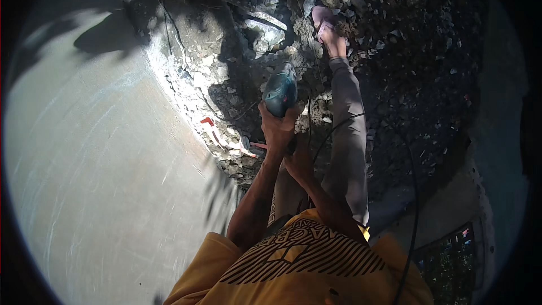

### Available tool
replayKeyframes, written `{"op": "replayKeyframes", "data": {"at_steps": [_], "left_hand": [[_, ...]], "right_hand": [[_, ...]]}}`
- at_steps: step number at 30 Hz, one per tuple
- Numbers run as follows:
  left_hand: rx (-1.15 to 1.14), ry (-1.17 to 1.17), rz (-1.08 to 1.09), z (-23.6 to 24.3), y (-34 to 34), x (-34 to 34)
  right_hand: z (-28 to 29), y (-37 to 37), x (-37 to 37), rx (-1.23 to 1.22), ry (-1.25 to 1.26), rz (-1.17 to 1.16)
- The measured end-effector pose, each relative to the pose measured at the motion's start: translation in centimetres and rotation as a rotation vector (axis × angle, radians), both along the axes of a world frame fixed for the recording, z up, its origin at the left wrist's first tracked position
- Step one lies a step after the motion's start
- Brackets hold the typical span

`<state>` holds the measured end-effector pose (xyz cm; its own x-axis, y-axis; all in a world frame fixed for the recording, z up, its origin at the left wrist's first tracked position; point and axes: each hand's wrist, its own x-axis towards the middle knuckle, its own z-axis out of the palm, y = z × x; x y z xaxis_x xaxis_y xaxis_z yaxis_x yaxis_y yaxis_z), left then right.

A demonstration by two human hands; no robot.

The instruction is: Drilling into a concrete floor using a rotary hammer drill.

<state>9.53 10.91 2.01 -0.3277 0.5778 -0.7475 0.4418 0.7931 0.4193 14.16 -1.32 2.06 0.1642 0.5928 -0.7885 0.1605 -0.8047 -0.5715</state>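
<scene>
A teal power tool [280, 91] with a rounded, drill-like body points away from me over broken rubble. Its front end is too dark to make out against the stones. My left hand [276, 129] is wrapped round the near end of the body. Just behind it and slightly to the right, my right hand [299, 161] is closed at the tool's dark rear part, its fingers partly hidden. A black cord [339, 125] curves beside my right hand, over my leg.
A pale, smooth wall [107, 158] fills the left side. Rubble [406, 62] covers the ground ahead and right. My sandalled foot [324, 25] rests among stones. Rebar [226, 0] crosses the top; an orange-red strip [209, 122] lies by the wall. The cord [416, 197] trails at right.
</scene>
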Motion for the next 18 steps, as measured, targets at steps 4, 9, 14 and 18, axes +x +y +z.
{"op": "replayKeyframes", "data": {"at_steps": [4,9,14,18], "left_hand": [[-0.145,-0.069,0.163,-2.2,-3.1,-1.8],[-0.128,-0.017,0.126,-2.4,-0.4,0.1],[-0.169,-0.035,0.123,-4.2,0.1,-1.5],[-0.181,-0.033,0.120,-4.8,0.6,-3.0]], "right_hand": [[1.2,-0.6,-0.1,0.049,-0.035,0.072],[1.0,2.5,0.4,-0.252,-0.045,0.040],[2.0,6.1,0.4,-0.074,0.009,-0.020],[0.9,5.3,-1.1,-0.062,0.043,-0.049]]}}
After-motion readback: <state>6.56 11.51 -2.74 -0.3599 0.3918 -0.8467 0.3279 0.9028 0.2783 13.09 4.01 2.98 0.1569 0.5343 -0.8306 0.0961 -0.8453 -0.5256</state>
